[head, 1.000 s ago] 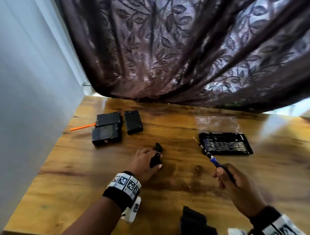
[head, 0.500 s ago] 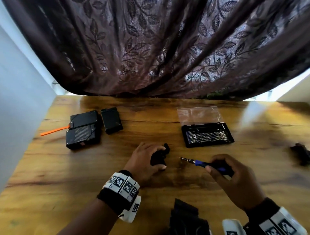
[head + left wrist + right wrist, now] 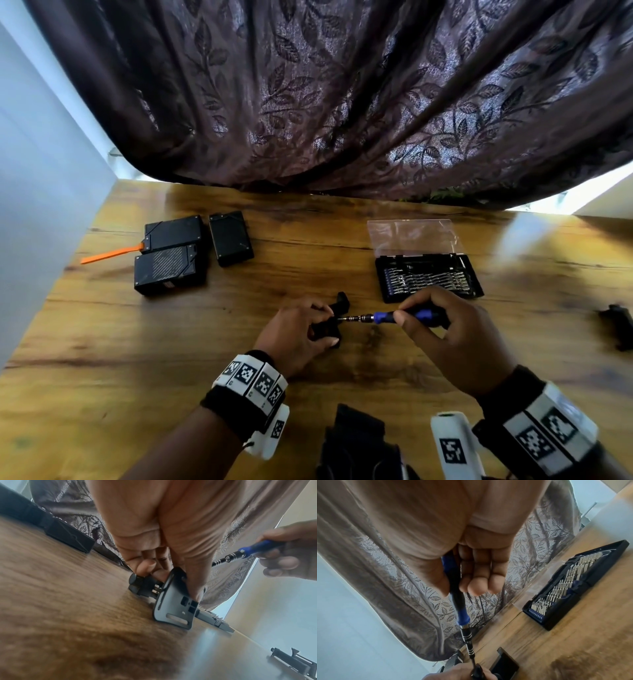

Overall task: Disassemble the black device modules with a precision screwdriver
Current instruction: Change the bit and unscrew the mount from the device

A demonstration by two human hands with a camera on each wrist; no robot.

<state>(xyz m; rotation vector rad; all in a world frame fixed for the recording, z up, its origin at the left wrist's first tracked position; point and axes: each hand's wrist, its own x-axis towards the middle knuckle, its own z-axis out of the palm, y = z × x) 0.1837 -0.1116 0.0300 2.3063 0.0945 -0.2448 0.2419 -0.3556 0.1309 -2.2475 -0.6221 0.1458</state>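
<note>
Now our left hand [image 3: 297,327] grips the small black plastic bracket module [image 3: 173,605] while our right hand [image 3: 455,337] pinches the blue-handled precision screwdriver [image 3: 394,316], tip entering from 3 o'clock; next, we judge, seat and turn.

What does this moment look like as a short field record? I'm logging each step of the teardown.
left hand: grips small black module standing on the wooden table
right hand: holds blue-handled screwdriver, grip curled round handle
screwdriver tip: at the held module
bit case: open, beyond the right hand
other modules: three black modules at far left, beside orange pry tool
far right: another black part
</note>
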